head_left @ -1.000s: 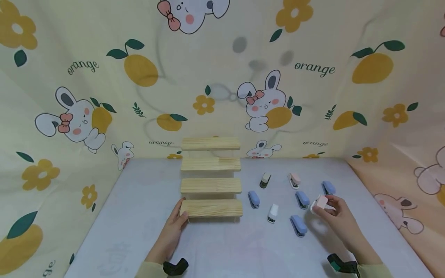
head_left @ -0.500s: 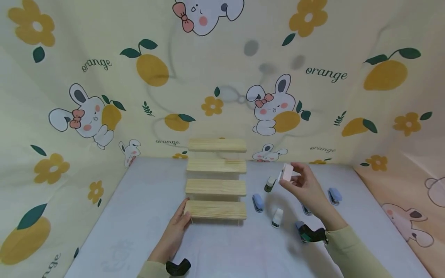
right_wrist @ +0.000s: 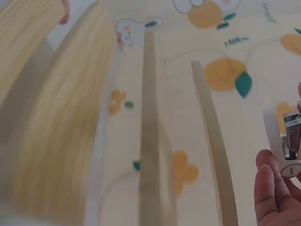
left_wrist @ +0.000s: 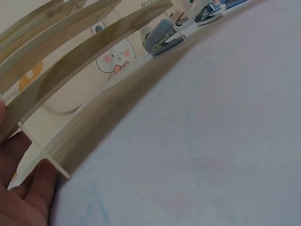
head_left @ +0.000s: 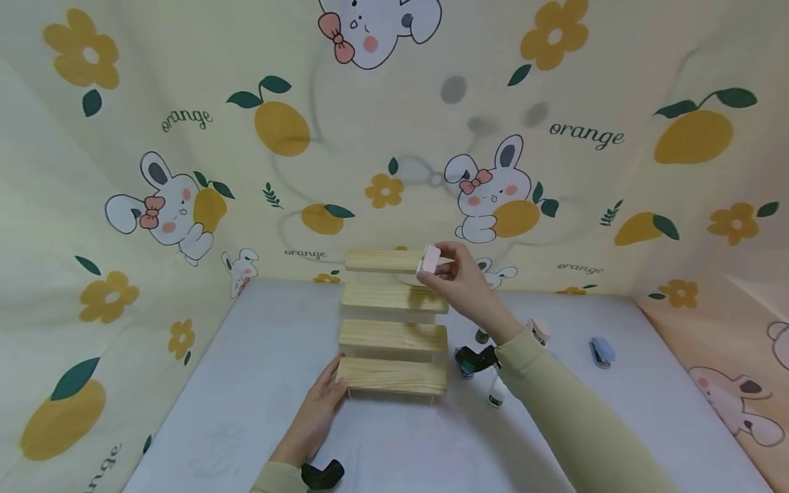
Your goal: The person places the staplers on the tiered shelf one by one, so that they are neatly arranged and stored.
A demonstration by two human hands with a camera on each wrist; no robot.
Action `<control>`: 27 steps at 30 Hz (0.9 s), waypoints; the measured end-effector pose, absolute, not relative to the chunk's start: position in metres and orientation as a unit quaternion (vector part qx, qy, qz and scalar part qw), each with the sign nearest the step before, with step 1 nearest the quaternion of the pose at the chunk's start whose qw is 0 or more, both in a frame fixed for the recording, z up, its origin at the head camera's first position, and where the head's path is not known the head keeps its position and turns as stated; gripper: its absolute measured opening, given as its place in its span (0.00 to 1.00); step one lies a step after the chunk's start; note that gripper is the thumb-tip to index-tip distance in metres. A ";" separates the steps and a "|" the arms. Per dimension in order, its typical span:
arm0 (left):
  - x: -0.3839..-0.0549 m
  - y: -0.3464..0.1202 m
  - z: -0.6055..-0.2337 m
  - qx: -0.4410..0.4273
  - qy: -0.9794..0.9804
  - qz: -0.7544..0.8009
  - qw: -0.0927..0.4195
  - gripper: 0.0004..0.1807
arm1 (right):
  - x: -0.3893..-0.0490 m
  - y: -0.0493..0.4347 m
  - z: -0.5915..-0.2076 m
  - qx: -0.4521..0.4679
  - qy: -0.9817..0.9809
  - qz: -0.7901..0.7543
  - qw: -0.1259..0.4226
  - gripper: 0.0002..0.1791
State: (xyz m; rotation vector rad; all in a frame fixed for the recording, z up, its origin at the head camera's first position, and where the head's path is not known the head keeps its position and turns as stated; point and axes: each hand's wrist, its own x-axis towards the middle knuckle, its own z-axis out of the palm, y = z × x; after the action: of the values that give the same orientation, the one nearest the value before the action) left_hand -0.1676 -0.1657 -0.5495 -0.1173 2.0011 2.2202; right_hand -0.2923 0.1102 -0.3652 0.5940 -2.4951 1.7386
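A tiered wooden display rack (head_left: 393,335) with stepped pale shelves stands at the back middle of the table. My left hand (head_left: 317,411) grips the left end of its lowest shelf; fingers also lie by the clear side support in the left wrist view. In the head view my right hand (head_left: 462,281) pinches a small pink-and-white stapler (head_left: 431,259) in the air by the right end of the top shelf. The right wrist view shows the stapler's metal mechanism (right_wrist: 292,136) and several fingers (right_wrist: 265,188) beside it. Whether the stapler touches the shelf cannot be told.
Right of the rack, a blue stapler (head_left: 602,351), a pink stapler (head_left: 538,331) and a white stapler (head_left: 496,392) lie on the white table (head_left: 246,383). My right sleeve hides others partly or wholly. A printed cloth (head_left: 345,137) hangs behind.
My right hand has lifted the pink-and-white stapler off the table's right side and carried it left and up to the top shelf. The left hand keeps its hold; the head view has shifted slightly.
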 end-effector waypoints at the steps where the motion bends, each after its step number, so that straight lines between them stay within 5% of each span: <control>1: -0.168 -0.166 -0.550 -0.037 0.668 0.739 0.075 0.33 | -0.296 0.102 -0.364 0.193 -0.802 0.565 0.018 0.39; 15: -0.174 -0.160 -0.556 -0.048 0.668 0.737 0.087 0.35 | -0.346 0.032 -0.371 0.190 -0.813 0.550 -0.008 0.36; 27: -0.173 -0.164 -0.551 -0.060 0.675 0.732 0.072 0.37 | -0.348 0.014 -0.366 0.195 -0.844 0.497 -0.061 0.33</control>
State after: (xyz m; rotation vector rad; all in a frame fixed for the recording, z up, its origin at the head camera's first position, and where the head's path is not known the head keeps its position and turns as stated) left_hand -0.1726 -0.1643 -0.5507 -0.1795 2.0280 2.1987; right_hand -0.3485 0.0138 -0.3663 0.6384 -2.7577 1.6236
